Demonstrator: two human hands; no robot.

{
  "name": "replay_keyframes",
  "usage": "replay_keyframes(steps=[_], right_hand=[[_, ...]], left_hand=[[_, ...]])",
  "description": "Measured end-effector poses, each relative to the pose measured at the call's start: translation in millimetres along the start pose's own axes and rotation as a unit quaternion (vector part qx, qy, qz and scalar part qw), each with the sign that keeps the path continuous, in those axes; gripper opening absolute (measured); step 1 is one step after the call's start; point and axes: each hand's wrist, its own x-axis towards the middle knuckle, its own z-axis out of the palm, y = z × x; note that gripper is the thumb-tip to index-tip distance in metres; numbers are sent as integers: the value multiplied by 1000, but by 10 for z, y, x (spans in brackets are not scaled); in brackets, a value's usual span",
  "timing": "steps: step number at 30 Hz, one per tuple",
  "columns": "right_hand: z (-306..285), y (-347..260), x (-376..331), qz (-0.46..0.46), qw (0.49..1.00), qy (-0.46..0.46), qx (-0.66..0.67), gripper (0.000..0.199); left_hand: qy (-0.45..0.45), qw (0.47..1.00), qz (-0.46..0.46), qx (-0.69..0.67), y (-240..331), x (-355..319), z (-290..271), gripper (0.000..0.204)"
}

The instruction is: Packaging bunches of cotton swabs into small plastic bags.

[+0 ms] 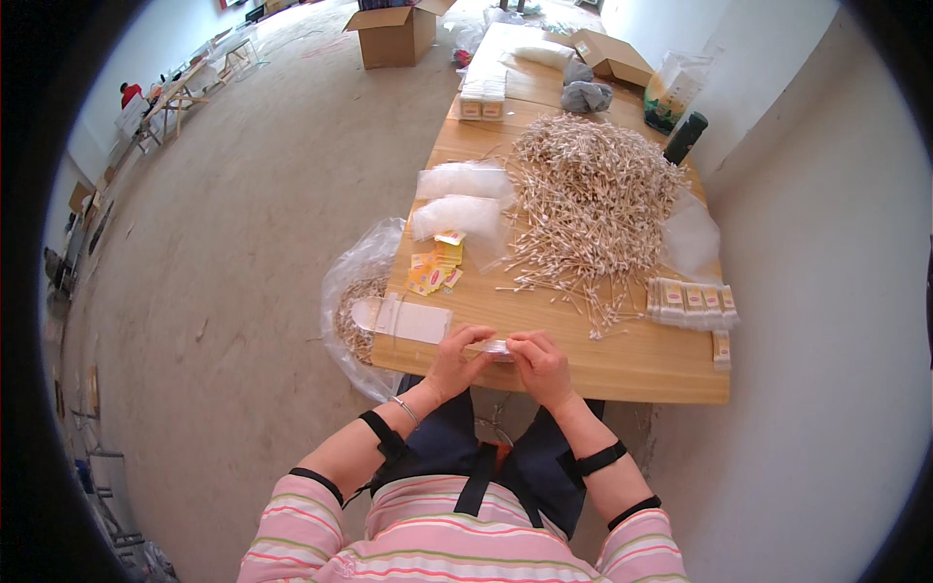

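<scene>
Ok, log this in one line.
left hand: pinches clear plastic | right hand: same | swabs: heaped on table | yellow cards: left of swabs

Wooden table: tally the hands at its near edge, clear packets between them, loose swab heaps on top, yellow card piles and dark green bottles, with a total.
Hands (left hand, right hand): 2
Clear packet: 1
Swab heap: 1
Yellow card pile: 1
Dark green bottle: 1
Total: 6

A wooden table (637,371) stands on a bare, grey-brown floor (253,223) in bright, soft light, a white wall (826,311) rising along its right side. Left of the table's far end sits an open cardboard box (387,44); farther left, trestle-legged worktables (175,95) stand near another pale wall (180,41).
</scene>
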Motion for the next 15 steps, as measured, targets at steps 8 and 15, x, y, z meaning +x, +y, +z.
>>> replay_keyframes(steps=[8,15], right_hand=[[-23,-117,88,125,985,-7,115,19],[4,-123,140,117,989,-25,90,16]], left_hand=[[-38,994,-35,-96,-18,28,-3,18],[-29,990,-43,-130,-68,-6,1,14]])
